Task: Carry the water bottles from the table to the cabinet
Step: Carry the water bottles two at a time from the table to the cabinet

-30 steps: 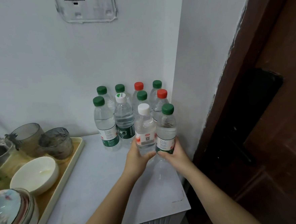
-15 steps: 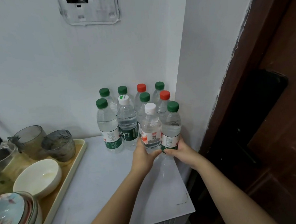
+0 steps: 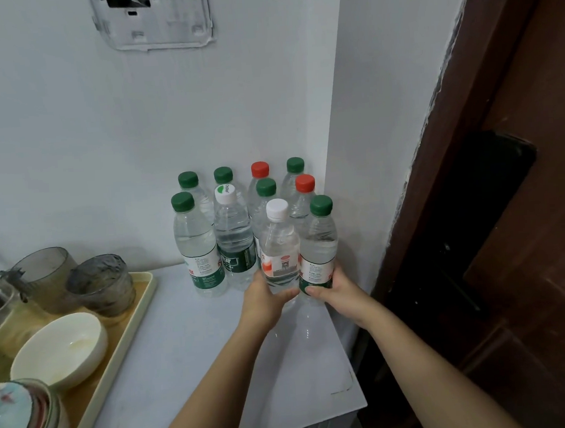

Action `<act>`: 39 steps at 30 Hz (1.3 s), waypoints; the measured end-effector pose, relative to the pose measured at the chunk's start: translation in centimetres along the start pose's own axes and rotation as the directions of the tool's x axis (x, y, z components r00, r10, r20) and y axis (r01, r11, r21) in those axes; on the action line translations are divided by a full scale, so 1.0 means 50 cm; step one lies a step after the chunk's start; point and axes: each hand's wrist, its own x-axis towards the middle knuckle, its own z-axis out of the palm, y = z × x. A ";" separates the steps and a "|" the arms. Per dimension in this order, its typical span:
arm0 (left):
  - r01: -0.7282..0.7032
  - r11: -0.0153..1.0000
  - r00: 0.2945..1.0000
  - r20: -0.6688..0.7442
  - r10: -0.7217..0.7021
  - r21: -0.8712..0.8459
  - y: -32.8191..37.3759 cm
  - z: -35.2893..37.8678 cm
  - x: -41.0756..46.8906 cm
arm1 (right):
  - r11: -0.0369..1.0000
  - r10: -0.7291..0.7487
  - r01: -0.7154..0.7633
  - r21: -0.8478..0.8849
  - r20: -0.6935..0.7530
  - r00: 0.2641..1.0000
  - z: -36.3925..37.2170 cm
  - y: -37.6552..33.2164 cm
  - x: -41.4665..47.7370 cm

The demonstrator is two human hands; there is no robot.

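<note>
On the left a tray (image 3: 140,300) holds a bowl (image 3: 61,349) and glasses. Right of it, eight bottles (image 3: 233,240) stand on the white surface (image 3: 190,347) in the corner. The left hand (image 3: 263,298) is clamped on a clear white-capped bottle (image 3: 279,247), the right hand (image 3: 338,290) on a green-capped bottle (image 3: 318,244), both apparently lifted. This looks like the pick-up step; next comes carrying both upright to the cabinet, which is not in view.
</note>
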 end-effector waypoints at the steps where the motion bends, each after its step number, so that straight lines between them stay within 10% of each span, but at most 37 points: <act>1: 0.006 1.000 1.000 0.000 -0.006 0.005 0.001 0.000 0.000 | 1.000 0.001 -0.001 0.005 -0.002 1.000 0.000 -0.002 -0.001; 10: 0.068 0.990 0.996 -0.063 -0.061 0.127 -0.009 -0.005 -0.036 | 1.000 0.015 -0.015 -0.005 -0.052 0.999 -0.003 -0.006 -0.045; 22: 0.126 0.818 0.977 -0.213 -0.004 0.561 -0.055 0.005 -0.198 | 0.862 -0.059 0.055 -0.504 0.008 0.998 0.001 0.047 -0.133; 30: 0.293 0.701 0.948 -0.291 -0.127 0.651 -0.108 0.016 -0.366 | 0.589 0.027 0.190 -0.786 0.254 0.967 0.068 0.024 -0.213; 39: 0.448 0.690 0.874 -0.441 -0.204 0.569 -0.155 -0.014 -0.568 | 0.362 -0.028 0.583 -0.728 0.616 0.787 0.191 0.011 -0.321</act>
